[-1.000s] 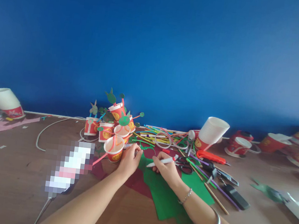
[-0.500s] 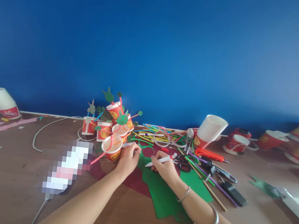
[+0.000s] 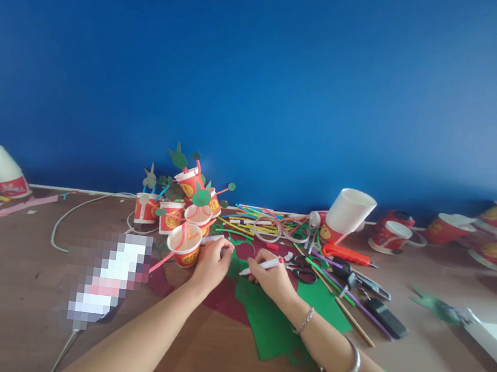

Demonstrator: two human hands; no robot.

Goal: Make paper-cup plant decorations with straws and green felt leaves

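Note:
In my right hand [image 3: 271,273] I hold a white marker [image 3: 259,267] with a red end, its tip pointing left just above green paper [image 3: 272,319]. My left hand [image 3: 214,264] is closed, its fingers curled at the paper's left part; what they grip is hidden. A white pen-like stick [image 3: 211,238] shows right behind its knuckles. Dark red paper [image 3: 223,300] lies under and beside the green. Just left of my left hand stands a red and white paper cup [image 3: 185,246], one of several joined with straws and green paper discs. Scissors [image 3: 303,274] lie beyond my right hand.
Coloured straws [image 3: 244,219] are heaped at the back by a nested cup stack [image 3: 347,213]. An orange tool [image 3: 349,254] and a black key fob [image 3: 381,318] lie to the right. A pixelated phone-like object [image 3: 110,280] with a cable is at left. Pliers [image 3: 437,306] lie far right.
The whole view has shifted slightly left and up. Both hands keep nearly the same pose, and the marker stays in my right hand.

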